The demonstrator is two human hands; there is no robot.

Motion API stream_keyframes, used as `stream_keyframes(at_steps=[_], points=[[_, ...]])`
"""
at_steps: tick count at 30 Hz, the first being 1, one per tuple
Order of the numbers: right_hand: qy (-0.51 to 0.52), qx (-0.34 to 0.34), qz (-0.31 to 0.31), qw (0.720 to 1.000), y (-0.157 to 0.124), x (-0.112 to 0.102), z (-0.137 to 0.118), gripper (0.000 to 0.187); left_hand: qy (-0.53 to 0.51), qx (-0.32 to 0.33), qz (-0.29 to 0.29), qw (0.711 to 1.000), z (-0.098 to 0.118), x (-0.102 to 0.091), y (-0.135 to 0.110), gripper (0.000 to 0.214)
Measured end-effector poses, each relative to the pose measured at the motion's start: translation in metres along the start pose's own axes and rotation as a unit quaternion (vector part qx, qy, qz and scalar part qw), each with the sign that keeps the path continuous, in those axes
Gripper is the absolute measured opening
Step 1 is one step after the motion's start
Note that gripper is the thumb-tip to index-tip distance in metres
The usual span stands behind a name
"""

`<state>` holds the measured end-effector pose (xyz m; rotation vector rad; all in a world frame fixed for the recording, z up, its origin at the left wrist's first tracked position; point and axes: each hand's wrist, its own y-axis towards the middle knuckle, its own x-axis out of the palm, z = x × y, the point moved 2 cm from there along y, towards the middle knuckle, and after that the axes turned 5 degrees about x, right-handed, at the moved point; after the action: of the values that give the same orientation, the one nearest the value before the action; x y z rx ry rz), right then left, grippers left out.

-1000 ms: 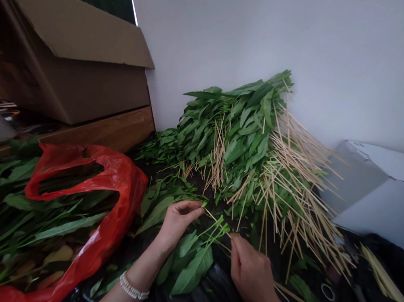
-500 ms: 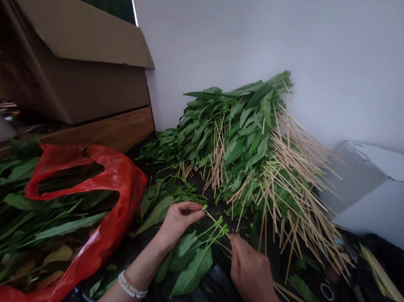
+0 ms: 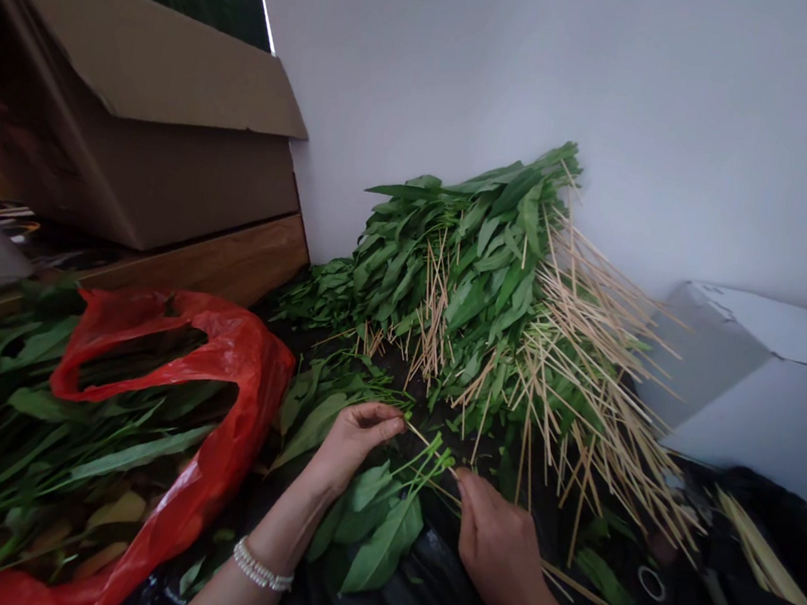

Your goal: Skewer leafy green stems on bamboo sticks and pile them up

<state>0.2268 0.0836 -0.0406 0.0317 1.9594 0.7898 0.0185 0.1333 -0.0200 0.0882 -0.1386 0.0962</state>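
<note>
"Pale wood first: what has hold of the stick (image 3: 418, 433)?"

"Both hands. The right hand (image 3: 496, 537) grips one end between thumb and curled fingers. The left hand (image 3: 362, 435) pinches at the other, where a scrap of green shows. Whether those fingertips press the stick itself or only a stem, I cannot tell."

"And where is it, by the pile (image 3: 466, 251)?"

"Just in front of the pile, clear of it. Greens (image 3: 384, 540) hang there too, their stems bunched at the stick beside the right fingertips. Pierced or merely crossed, I cannot say."

"What could go wrong?"

"A stem could split if the stick bites too near its cut end. A hard push from the right could prick the left fingertips, since they seem to sit at the tip. Bending could snap so thin a stick."

"Further out?"

"Sticks (image 3: 591, 315) jut from the pile's right side, and one could snag a sleeve. Left of the pile stand a red bag (image 3: 263, 362) and a carton (image 3: 202, 176); right of it, a white box (image 3: 784, 420)."
</note>
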Motion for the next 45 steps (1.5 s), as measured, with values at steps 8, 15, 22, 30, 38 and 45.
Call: stream_keyframes(at_steps=[8,15,22,30,38,45], points=[[-0.003,-0.003,0.002,1.000,-0.001,0.001,-0.001,0.032,-0.021,-0.019,-0.019,0.999,0.000,0.001,-0.001,0.026],[0.005,-0.001,-0.006,1.000,-0.001,0.001,-0.001,0.032,-0.007,-0.023,-0.025,0.999,0.001,0.003,-0.003,0.028],[0.002,-0.005,0.004,1.000,0.000,0.002,-0.003,0.031,0.005,-0.017,-0.104,0.994,0.001,0.021,-0.011,0.021],[0.028,0.000,-0.002,1.000,0.002,-0.006,-0.004,0.026,0.065,0.046,-0.058,0.995,0.007,0.011,-0.006,0.030],[0.055,-0.057,-0.050,0.996,0.000,-0.009,-0.018,0.021,0.141,0.137,0.099,0.976,0.004,-0.014,0.009,0.023],[0.048,-0.061,-0.038,0.996,0.000,-0.005,-0.017,0.019,0.413,0.235,0.014,0.880,-0.010,-0.011,0.013,0.041]])
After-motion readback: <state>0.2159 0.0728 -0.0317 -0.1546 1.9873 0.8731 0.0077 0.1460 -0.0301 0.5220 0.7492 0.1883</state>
